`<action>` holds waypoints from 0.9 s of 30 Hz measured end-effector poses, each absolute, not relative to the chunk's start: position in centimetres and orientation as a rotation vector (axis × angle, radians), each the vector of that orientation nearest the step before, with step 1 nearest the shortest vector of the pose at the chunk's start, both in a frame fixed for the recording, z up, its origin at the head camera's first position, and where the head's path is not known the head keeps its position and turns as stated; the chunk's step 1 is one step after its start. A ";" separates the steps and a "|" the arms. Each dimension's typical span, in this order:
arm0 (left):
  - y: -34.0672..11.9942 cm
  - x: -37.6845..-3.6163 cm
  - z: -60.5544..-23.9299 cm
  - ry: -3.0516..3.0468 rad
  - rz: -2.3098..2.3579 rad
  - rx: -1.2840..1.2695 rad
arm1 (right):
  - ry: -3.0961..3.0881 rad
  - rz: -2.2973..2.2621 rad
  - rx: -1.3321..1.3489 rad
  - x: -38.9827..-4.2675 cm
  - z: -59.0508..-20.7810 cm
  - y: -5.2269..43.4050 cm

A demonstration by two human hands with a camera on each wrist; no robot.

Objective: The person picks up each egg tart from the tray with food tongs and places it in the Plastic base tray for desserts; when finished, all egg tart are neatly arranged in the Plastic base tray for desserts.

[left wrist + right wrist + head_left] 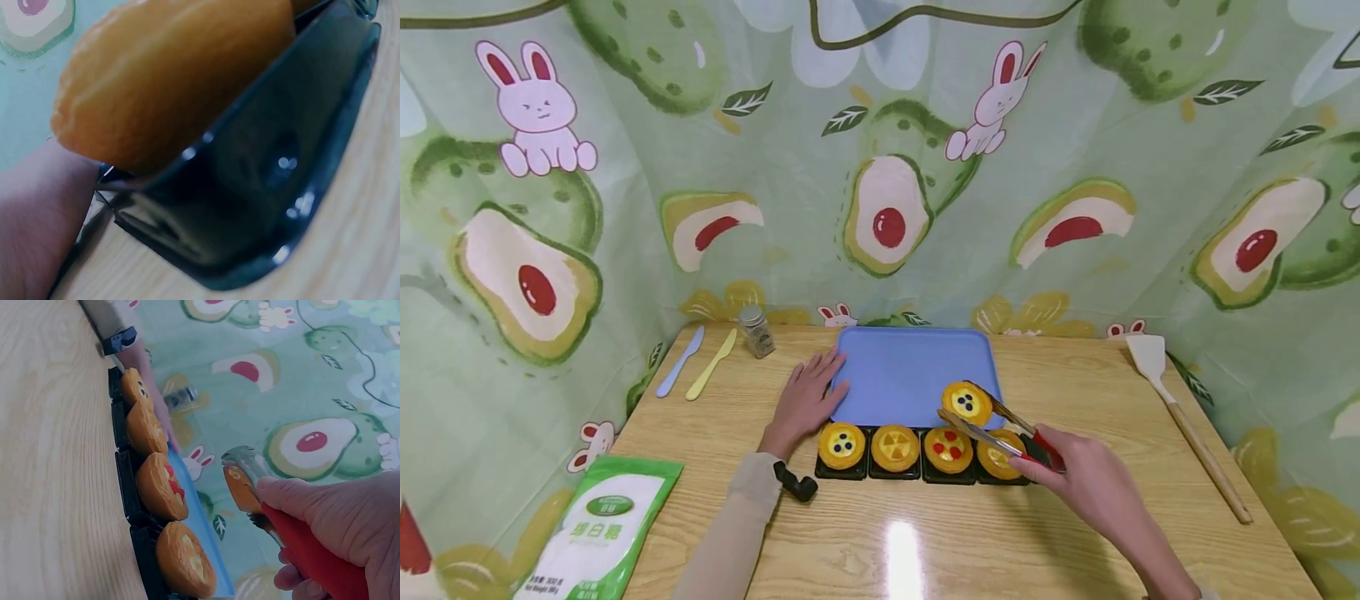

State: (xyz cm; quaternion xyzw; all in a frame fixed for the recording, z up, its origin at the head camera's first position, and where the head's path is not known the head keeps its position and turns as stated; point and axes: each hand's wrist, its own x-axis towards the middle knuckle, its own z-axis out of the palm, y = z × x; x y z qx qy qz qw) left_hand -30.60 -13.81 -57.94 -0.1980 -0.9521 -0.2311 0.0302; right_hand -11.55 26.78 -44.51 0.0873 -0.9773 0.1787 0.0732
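Note:
My right hand [1086, 475] grips red-handled metal tongs [300, 544]. Between the tongs' tips is an egg tart with dark blue berries [966, 404], held above the near right part of the blue tray [917, 367]. Straight fingers of my left hand [808, 396] rest on the tray's left edge. In front of the tray, black plastic holders [895, 474] carry a row of several tarts: a blueberry tart [842, 446] at left, a tart with yellow wedges [895, 448], a red-topped tart [943, 448], and a pale-topped tart [996, 458] partly hidden behind the tongs.
At the left lie a blue knife [681, 361] and a yellow knife [712, 365], beside a glass shaker [757, 332]. A green-and-white sugar bag [602, 529] lies front left. The wooden-handled spatula [1187, 425] lies at the right. A patterned curtain [805, 183] hangs behind the table.

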 end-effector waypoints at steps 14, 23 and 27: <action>-13.7 -30.6 -58.1 -2.927 -0.721 -0.596 | -2.997 0.551 0.001 -7.6 -44.8 28.9; -13.8 -30.8 -58.3 -2.938 -0.713 -0.596 | -3.029 0.560 -0.142 -5.8 -45.2 31.0; -13.7 -30.9 -58.3 -2.939 -0.709 -0.599 | -2.991 0.526 -0.166 -5.0 -45.9 32.0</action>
